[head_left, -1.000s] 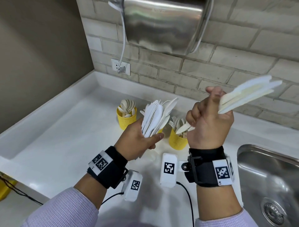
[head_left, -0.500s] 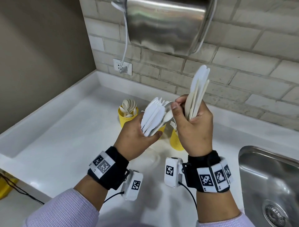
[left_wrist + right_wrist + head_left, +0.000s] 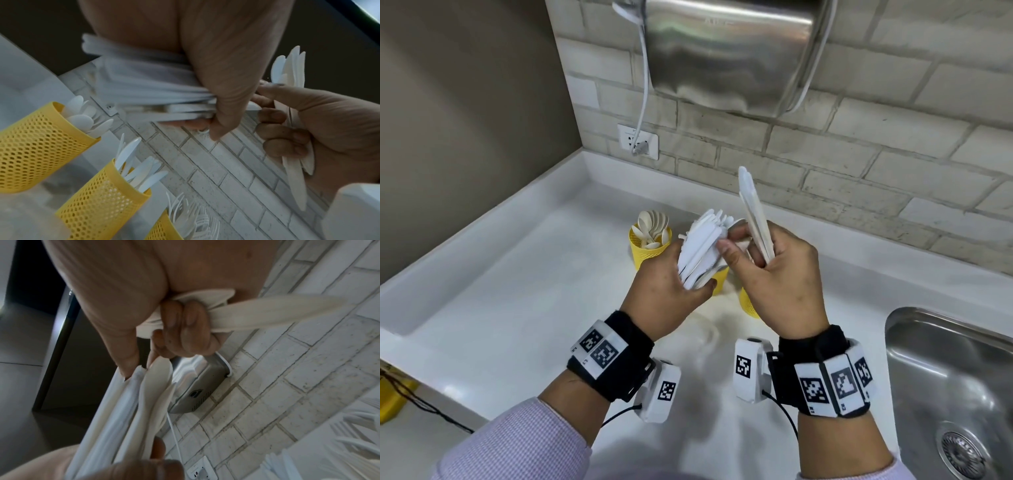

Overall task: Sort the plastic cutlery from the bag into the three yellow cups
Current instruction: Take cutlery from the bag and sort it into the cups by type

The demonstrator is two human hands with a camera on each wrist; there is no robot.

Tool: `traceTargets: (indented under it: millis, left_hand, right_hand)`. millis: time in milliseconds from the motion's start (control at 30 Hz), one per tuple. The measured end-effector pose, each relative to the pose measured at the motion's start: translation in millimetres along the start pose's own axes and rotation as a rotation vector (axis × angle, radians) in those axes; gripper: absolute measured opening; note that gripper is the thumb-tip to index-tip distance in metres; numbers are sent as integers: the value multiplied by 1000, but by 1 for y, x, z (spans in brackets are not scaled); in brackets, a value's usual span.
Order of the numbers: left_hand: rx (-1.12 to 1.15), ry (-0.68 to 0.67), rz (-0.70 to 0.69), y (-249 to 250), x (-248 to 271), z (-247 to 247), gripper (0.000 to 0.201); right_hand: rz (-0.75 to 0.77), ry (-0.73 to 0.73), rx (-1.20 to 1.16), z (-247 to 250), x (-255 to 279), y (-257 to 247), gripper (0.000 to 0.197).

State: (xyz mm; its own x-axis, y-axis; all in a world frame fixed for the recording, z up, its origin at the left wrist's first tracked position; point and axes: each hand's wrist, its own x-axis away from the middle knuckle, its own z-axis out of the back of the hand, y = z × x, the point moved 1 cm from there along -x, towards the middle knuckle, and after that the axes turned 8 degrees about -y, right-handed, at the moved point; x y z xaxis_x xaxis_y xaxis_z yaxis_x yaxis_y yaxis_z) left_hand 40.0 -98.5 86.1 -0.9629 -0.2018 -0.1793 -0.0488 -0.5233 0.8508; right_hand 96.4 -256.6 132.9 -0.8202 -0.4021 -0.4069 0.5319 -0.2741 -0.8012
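My left hand [image 3: 681, 291] grips a thick bundle of white plastic cutlery [image 3: 702, 246] above the cups. My right hand [image 3: 732, 240] holds a few knives [image 3: 753, 212] upright under its curled fingers [image 3: 185, 327]. Its thumb and forefinger pinch the tip of a piece in the left hand's bundle [image 3: 152, 386]. Three yellow mesh cups stand on the counter. The left cup [image 3: 650, 253] holds spoons, the middle cup [image 3: 102, 203] knives, the right cup [image 3: 164, 227] forks. In the head view my hands hide most of the middle cup [image 3: 720, 281] and the right cup [image 3: 750, 305].
A steel sink [image 3: 945, 377] lies at the right. A steel hand dryer [image 3: 729, 51] hangs on the brick wall, its cable running to a socket [image 3: 638, 140]. A clear bag [image 3: 703, 329] seems to lie on the white counter [image 3: 517, 291] under my hands.
My right hand swung its knives from pointing right to upright and moved left to the bundle, where thumb and forefinger now pinch a piece. The left hand stayed put.
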Motion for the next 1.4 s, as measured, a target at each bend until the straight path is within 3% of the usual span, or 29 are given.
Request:
traceTargets:
  millis: [233,633,800,1067,1400]
  left_hand:
    - [-38,6,-21,2,-1,-1,44]
    - [-43,30,-42,7,-1,1,46]
    - [-68,19,-51,9,-2,0,46]
    - [-84,22,-59,10,0,0,45]
    - [-166,-21,-64,5,1,-4,41]
  right_hand:
    - [-126,-19,-237,-1,-1,4,9]
    - [-173,-45,-634,6,0,-7,11]
    - [-272,10,-814,7,0,-9,6]
    - [-153,3,-509,10,-2,0,8]
    - [-116,365,-579,10,-8,-3,12]
